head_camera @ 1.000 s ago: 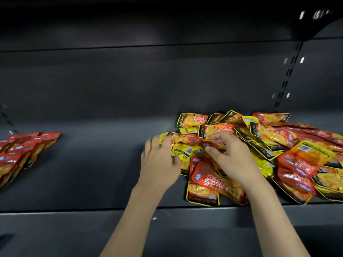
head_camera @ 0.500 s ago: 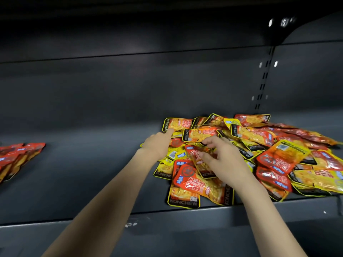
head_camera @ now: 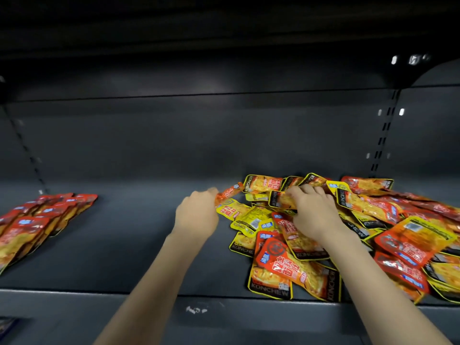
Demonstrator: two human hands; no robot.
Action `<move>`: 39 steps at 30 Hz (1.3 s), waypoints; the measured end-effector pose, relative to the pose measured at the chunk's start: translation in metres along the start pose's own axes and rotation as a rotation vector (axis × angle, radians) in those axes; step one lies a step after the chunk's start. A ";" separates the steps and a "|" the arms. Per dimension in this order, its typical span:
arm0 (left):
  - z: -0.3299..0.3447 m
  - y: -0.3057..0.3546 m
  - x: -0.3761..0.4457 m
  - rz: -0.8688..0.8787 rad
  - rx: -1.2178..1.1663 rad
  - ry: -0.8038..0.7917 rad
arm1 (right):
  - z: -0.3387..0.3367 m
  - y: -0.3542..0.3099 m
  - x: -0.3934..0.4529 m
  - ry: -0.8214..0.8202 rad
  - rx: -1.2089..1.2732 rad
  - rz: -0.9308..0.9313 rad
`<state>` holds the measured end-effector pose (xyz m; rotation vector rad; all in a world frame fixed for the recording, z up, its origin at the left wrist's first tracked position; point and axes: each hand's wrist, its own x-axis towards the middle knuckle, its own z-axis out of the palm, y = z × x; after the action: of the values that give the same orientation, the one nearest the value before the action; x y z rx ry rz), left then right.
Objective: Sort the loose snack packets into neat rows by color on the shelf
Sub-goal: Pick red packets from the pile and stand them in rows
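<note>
Left hand (head_camera: 198, 216) has fingers curled round one red packet (head_camera: 229, 193), gripping it at its near end; the packet sticks out up-right, lifted just above the left edge of the pile. Right hand (head_camera: 312, 212) is knuckles-up on the loose pile (head_camera: 348, 230), fingers bent and pinching the edge of a yellow-bordered packet (head_camera: 280, 199) near the pile's back. Pile sits on the right half of the dark shelf (head_camera: 129, 245), red and yellow packets mixed and overlapping, some hanging at the front lip; too jumbled for an exact count, a couple dozen or more visible. At far left on the same shelf, a row of red packets (head_camera: 37, 220) lies overlapped like shingles, partly cut by the frame edge, roughly ten showing, exact number unclear. Bare shelf between row and pile. Both forearms reach in from below. Two hands, one held red packet, one pile, one sorted row.
</note>
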<state>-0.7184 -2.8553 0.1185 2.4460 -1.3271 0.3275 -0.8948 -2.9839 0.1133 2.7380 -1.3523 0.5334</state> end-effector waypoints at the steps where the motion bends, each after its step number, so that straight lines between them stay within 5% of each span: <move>1: -0.001 -0.005 -0.007 -0.035 -0.073 0.042 | 0.003 -0.001 0.005 -0.013 -0.030 0.005; 10: 0.003 -0.017 -0.055 -0.185 -0.400 0.301 | 0.023 0.001 0.022 0.043 -0.141 0.078; 24: -0.005 -0.031 -0.086 -0.292 -0.698 0.418 | -0.006 -0.049 -0.016 0.551 0.263 -0.236; 28: -0.011 -0.045 -0.088 -0.309 -0.761 0.425 | -0.008 -0.074 -0.027 0.324 0.241 -0.082; 39: -0.038 -0.170 -0.070 -0.272 -0.764 0.545 | 0.007 -0.199 0.010 0.115 0.667 -0.075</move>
<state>-0.6146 -2.7008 0.0978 1.6870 -0.6892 0.3094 -0.7327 -2.8692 0.1329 3.1546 -1.1978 1.3197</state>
